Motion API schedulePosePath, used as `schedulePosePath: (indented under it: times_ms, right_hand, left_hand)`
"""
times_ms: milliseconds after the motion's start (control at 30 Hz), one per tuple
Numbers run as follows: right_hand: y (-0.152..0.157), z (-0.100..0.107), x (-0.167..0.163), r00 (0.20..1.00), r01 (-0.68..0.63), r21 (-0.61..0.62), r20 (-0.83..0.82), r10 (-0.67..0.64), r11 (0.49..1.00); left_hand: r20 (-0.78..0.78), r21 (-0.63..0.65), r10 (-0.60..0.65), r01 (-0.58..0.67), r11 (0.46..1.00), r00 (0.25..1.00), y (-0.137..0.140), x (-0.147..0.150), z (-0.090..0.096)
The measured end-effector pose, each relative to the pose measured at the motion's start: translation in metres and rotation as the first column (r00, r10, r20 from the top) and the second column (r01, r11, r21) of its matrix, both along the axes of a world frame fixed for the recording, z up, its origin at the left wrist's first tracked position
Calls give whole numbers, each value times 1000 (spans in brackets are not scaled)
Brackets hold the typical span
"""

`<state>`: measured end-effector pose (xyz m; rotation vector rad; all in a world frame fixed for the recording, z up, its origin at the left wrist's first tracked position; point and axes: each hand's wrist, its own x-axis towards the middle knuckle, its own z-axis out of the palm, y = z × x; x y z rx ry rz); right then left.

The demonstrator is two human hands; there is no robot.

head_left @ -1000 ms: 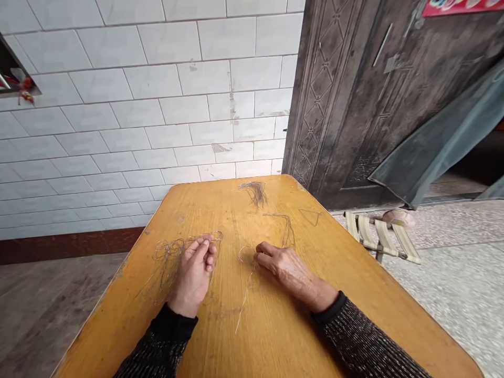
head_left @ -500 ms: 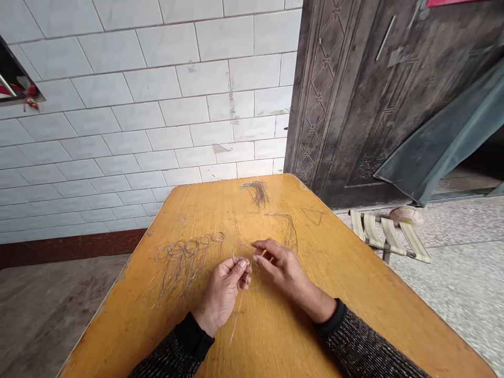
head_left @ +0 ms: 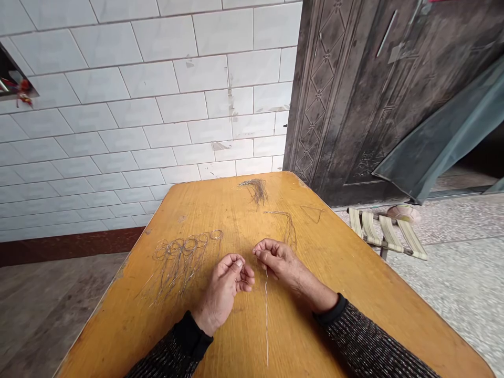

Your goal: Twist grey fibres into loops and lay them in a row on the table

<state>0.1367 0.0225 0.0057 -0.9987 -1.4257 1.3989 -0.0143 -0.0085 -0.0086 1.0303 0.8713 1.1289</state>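
Observation:
My right hand (head_left: 280, 261) pinches a thin wire (head_left: 266, 320), whose pale length hangs down over the table towards me. Just to its left, my left hand (head_left: 228, 281) has thumb and forefinger pressed together and the other fingers curled. What lies in that pinch, if anything, is too fine to make out. Left of it lies a row of wires with looped ends (head_left: 183, 254), their tails trailing towards me. Beyond my right hand are a few bent loose wires (head_left: 289, 223).
All this lies on a yellow wooden table (head_left: 220, 205). At its far end is a bundle of wires (head_left: 256, 190), with a single bent wire (head_left: 313, 212) at the right. A strap-seat stool (head_left: 386, 233) stands right of the table, near a dark door (head_left: 350, 105). A tiled wall (head_left: 157, 110) rises behind.
The wire's hanging end has passed from below my left hand to below my right hand. My right fingers have closed from a looser grip, and the hands are slightly farther apart.

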Motion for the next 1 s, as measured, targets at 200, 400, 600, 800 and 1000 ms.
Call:
schedulePosePath:
  times_ms: [200,400,600,800,1000]
  right_hand:
    - [2,-1,5,999,27,71,32,-30,997]
    - [2,1,7,994,75,64,79,-80,995]
    - [1,1,8,993,41,89,105,-51,995]
    - [3,2,15,987,19,130,154,-39,991]
    - [8,4,31,979,-26,119,206,1,993]
  left_hand:
    - [-290,170,13,38,985,957,1,-2,2]
    - [-548,359,186,29,933,815,9,-9,-2]
    - [-665,473,295,82,877,686,12,-14,-10]
    - [-690,590,414,131,796,593,13,-17,-5]
    - [-765,583,312,400,707,564,17,-19,22]
